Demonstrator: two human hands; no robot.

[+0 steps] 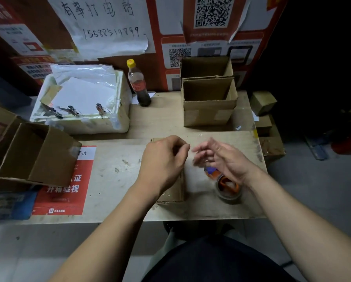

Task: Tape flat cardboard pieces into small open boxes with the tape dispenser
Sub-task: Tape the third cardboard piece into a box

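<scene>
The left hand (162, 159), grip loosely curled and holding nothing, is hovering over the flat cardboard (173, 192) near the surface's (117, 180) front edge, while the right hand (225, 159), fingers spread, is hanging above the tape dispenser (227, 186)

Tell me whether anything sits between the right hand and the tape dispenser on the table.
Nothing visible does. The right hand hovers open directly above the tape dispenser, which lies on the table partly hidden under the wrist. The left hand is over the flat cardboard piece to the side, clear of that path.
</scene>
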